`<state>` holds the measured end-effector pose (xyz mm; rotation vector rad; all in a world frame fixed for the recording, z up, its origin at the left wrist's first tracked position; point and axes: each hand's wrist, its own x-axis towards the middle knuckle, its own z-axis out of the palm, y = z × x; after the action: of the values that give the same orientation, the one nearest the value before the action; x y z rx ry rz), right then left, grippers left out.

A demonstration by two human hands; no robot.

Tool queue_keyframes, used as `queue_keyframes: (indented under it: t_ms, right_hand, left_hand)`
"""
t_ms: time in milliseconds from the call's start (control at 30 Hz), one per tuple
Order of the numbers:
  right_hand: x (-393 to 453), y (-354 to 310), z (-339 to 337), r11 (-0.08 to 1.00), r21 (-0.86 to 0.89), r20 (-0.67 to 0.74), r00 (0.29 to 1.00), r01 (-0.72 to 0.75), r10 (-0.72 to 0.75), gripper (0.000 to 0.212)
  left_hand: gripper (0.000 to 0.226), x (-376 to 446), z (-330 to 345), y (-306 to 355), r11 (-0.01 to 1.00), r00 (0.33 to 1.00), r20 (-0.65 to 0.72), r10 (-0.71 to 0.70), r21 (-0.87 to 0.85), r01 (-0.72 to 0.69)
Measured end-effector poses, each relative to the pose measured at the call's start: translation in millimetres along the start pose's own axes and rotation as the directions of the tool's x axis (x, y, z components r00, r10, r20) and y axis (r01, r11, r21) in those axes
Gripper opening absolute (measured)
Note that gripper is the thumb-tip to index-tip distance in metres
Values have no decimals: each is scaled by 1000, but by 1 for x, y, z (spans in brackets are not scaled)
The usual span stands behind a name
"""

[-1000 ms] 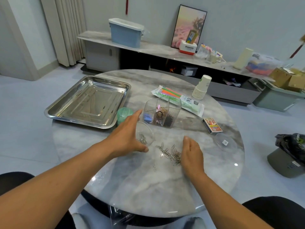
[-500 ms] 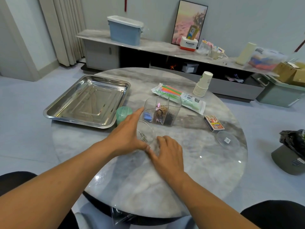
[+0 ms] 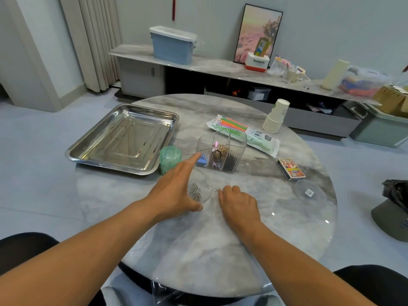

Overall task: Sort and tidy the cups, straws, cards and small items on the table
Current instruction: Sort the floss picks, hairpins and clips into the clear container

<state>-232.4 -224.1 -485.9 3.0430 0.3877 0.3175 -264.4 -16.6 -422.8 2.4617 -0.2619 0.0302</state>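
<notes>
My left hand (image 3: 174,193) grips a small clear round container (image 3: 202,191) tipped on its side on the marble table (image 3: 198,250); several paper clips (image 3: 195,192) lie inside it. My right hand (image 3: 239,206) sits just right of the container's mouth with its fingers curled down over paper clips; one clip (image 3: 215,189) shows at the fingertips. Behind the hands stands a clear divided organiser (image 3: 221,151) with small items in it. A straw pack (image 3: 240,133), a stack of paper cups (image 3: 276,118) and a card box (image 3: 291,168) lie further back and right.
A steel tray (image 3: 121,138) sits at the back left, with a green roll (image 3: 170,159) next to it. A clear lid (image 3: 309,192) lies near the right edge. A low cabinet with boxes runs along the wall behind.
My right hand swept the loose pile of paper clips left to the container's mouth, then curled its fingers. The left hand kept hold of the container.
</notes>
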Motion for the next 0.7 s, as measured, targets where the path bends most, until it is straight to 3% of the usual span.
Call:
queue_keyframes:
  t_ms: [67,167,233,300,367,533,633,667,700]
  right_hand:
    - [3,1,-4,998,70,51,999,2,-6,28]
    - [11,6,-10,954,243,130,981,-174,146,44]
    - [16,2,-23,857,426,121,957,-290,264,46]
    - [26,-14,-40,793,548,20,952,-265,304,45]
    - [34,-35,-56,799,579,-77,965,-162,251,43]
    - [32,-59,-62,857,515,-66,998,26,10,45]
    - [36,-39,-59,649,758,-81,979,-63,189,46]
    - [40,-28,-58,607,788,-43,972,-109,229,43]
    - [44,-16,-56,631,764,6,979,-135,202,37]
  left_hand:
    - [139,0,1,0,999,1000,-14,23,36,-23]
    - [141,-1,3,2,998,999,-19,33,56,-31]
    - [143,-1,5,3,997,999,-25,42,63,-40]
    - [143,-1,7,4,997,998,-27,50,59,-48]
    - [141,-1,8,6,999,999,-10,43,14,-43]
    - [135,2,5,5,995,1000,-9,-11,-97,10]
    - [136,5,1,1,999,999,3,-43,-11,43]
    - [136,6,0,1,998,998,7,-57,9,57]
    - [136,7,-2,1,997,998,10,-69,25,69]
